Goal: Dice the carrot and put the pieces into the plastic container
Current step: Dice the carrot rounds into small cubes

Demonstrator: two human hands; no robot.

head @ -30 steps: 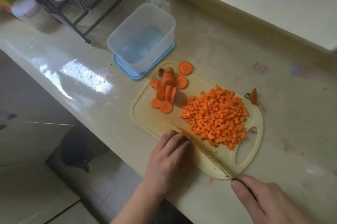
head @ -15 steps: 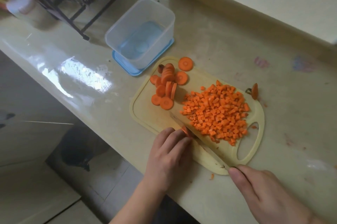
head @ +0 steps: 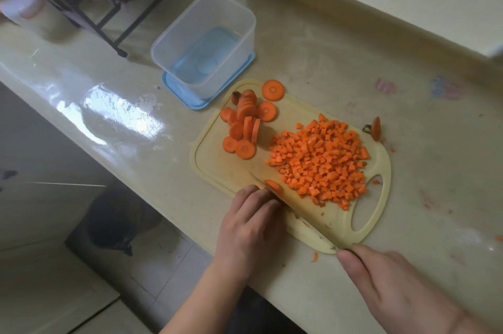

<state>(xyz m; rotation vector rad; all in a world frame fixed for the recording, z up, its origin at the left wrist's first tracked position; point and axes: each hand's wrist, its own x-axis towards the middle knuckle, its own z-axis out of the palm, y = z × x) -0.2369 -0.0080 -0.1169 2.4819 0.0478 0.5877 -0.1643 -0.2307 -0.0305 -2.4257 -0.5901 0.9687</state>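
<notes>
Knife [head: 299, 215] now slicing; left hand [head: 251, 227] hides most of the carrot piece [head: 273, 184].

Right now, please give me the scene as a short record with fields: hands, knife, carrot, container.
left hand: fingers curled over a carrot slice on the cutting board
right hand: grips the knife handle
knife: blade lies across the board's near edge, against the slice
diced carrot: heap on the board
round slices: uncut, at the board's far end
plastic container: no carrot inside, stands on a blue lid
</notes>
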